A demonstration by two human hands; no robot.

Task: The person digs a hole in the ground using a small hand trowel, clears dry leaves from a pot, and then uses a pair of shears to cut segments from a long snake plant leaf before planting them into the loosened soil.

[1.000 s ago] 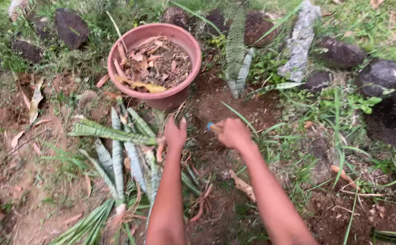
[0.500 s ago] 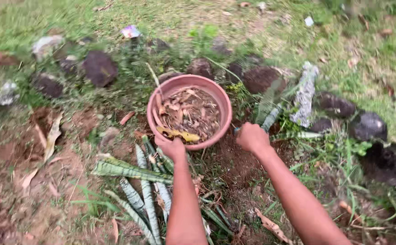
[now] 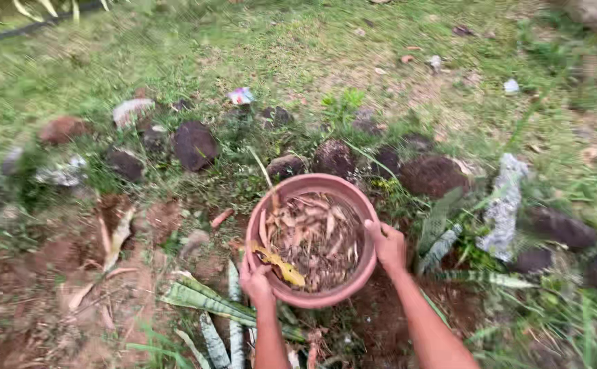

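A round terracotta-coloured pot sits on bare soil, filled with dry brown leaves and one yellow leaf. My left hand grips its near-left rim. My right hand grips its right rim. Both forearms reach in from the bottom edge. Striped sword-shaped leaves of a plant lie just below and to the left of the pot, under my left arm.
A row of dark rounded stones runs behind the pot, with grass beyond. A pale rough stone and more striped leaves stand to the right. Red-brown soil with dry leaves lies to the left.
Both hands moved up from the soil onto the pot's rim and now grip it. The view has tilted forward, showing more grass beyond the stones.
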